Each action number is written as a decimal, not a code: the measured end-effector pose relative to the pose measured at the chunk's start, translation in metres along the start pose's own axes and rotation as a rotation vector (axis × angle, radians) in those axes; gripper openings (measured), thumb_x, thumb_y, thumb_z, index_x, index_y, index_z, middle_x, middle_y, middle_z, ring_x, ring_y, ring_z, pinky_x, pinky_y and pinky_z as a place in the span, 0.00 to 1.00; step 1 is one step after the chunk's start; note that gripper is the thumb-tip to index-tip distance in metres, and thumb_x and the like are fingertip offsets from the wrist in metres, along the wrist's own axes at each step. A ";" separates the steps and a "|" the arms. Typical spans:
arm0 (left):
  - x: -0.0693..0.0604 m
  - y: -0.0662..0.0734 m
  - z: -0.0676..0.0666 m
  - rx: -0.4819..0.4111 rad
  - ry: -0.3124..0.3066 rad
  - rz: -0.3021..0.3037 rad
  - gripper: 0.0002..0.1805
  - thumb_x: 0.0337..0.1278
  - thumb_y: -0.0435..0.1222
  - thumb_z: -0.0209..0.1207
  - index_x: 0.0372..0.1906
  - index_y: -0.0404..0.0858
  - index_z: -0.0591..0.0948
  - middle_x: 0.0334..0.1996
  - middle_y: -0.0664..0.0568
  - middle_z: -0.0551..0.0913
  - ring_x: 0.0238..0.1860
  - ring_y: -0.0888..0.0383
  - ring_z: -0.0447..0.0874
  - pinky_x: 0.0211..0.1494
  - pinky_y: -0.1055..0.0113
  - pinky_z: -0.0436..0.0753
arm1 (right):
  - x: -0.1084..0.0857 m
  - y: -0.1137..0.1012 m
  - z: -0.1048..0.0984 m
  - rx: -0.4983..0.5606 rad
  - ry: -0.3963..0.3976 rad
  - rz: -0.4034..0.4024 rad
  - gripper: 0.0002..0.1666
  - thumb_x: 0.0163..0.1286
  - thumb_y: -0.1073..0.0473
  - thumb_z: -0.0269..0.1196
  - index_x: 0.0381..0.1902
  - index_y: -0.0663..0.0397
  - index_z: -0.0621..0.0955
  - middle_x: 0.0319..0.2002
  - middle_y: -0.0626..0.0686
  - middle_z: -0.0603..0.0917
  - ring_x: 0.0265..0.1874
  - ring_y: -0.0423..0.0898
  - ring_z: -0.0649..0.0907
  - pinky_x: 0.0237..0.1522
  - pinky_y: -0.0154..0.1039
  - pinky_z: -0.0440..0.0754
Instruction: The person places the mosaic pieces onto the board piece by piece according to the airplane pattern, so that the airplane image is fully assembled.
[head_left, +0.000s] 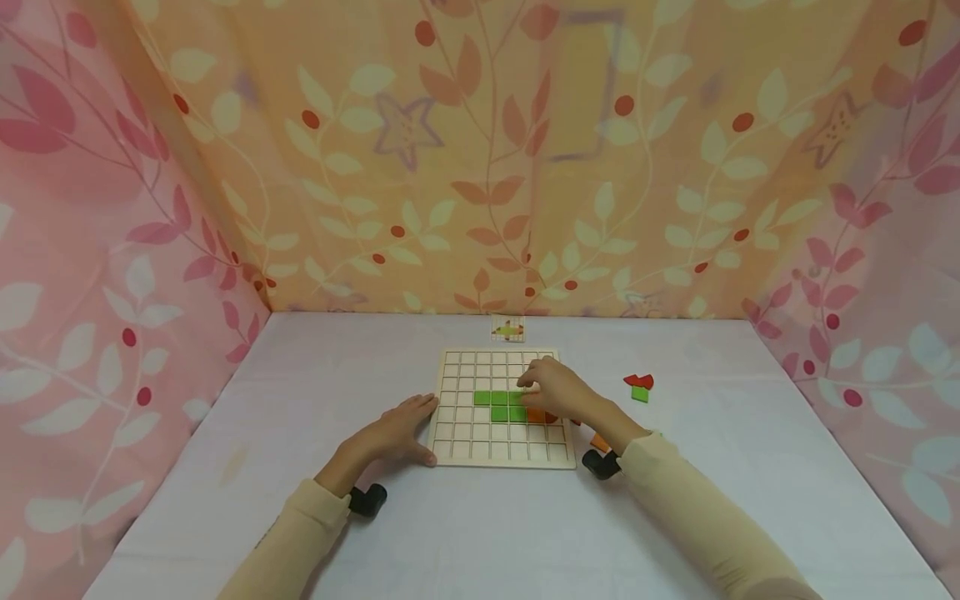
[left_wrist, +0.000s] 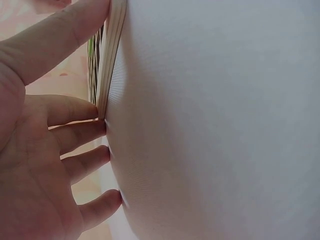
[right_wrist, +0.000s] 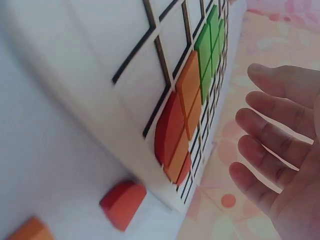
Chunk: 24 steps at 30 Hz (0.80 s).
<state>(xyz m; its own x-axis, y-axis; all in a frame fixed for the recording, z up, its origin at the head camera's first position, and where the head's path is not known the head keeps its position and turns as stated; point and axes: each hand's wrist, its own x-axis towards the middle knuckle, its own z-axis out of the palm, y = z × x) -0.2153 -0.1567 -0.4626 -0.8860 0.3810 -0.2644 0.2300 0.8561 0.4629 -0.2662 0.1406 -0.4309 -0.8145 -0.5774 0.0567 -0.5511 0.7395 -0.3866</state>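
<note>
A pale wooden grid board [head_left: 471, 451] lies flat on the white cloth. Several green square tiles [head_left: 500, 398] sit side by side in its middle cells. To their right are orange tiles [right_wrist: 187, 82] and red curved tiles [right_wrist: 169, 131], partly covered by the right hand in the head view. My left hand [head_left: 397, 429] rests at the board's left edge, its fingers and thumb spread and touching the rim. Over the right part of the board hovers my right hand [head_left: 564, 393]. Its fingers [right_wrist: 280, 125] are loosely bent and apart, with nothing between them in the right wrist view.
Loose red pieces [head_left: 639, 381] and a green piece [head_left: 640, 395] lie right of the board. Nearer the right wrist are an orange piece [head_left: 599, 443] and a red piece [right_wrist: 123, 204]. Behind the board lies a small pattern card [head_left: 508, 329]. Patterned curtains [head_left: 480, 167] surround the table.
</note>
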 end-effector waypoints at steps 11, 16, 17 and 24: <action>0.002 -0.002 0.001 0.016 -0.007 0.000 0.56 0.41 0.47 0.75 0.75 0.36 0.58 0.77 0.43 0.56 0.78 0.42 0.49 0.75 0.40 0.56 | -0.021 0.015 -0.011 0.022 -0.026 0.139 0.17 0.61 0.53 0.70 0.45 0.55 0.87 0.42 0.51 0.84 0.45 0.49 0.78 0.51 0.47 0.80; 0.000 -0.001 0.000 0.010 -0.007 -0.004 0.56 0.42 0.46 0.75 0.75 0.36 0.58 0.77 0.43 0.56 0.78 0.41 0.48 0.75 0.40 0.55 | -0.031 0.020 -0.015 0.068 -0.005 0.166 0.17 0.62 0.52 0.69 0.45 0.55 0.87 0.42 0.52 0.83 0.45 0.51 0.77 0.50 0.48 0.79; 0.000 0.000 0.000 0.007 -0.003 -0.001 0.56 0.41 0.46 0.75 0.75 0.35 0.58 0.77 0.42 0.56 0.78 0.41 0.48 0.75 0.39 0.55 | -0.033 0.021 -0.016 0.070 0.000 0.166 0.17 0.62 0.52 0.69 0.46 0.55 0.87 0.41 0.52 0.83 0.45 0.50 0.77 0.50 0.47 0.79; 0.000 0.000 0.001 -0.002 0.002 0.001 0.56 0.41 0.46 0.75 0.75 0.35 0.59 0.77 0.42 0.56 0.78 0.41 0.49 0.75 0.39 0.55 | -0.047 0.031 -0.021 0.071 0.036 0.199 0.18 0.62 0.54 0.69 0.47 0.57 0.86 0.39 0.52 0.84 0.44 0.50 0.78 0.49 0.47 0.81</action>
<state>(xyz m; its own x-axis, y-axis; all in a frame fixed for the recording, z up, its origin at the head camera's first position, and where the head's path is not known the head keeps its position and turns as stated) -0.2153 -0.1561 -0.4630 -0.8865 0.3809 -0.2628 0.2298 0.8552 0.4646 -0.2485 0.1981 -0.4265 -0.9124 -0.4092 0.0051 -0.3660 0.8104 -0.4575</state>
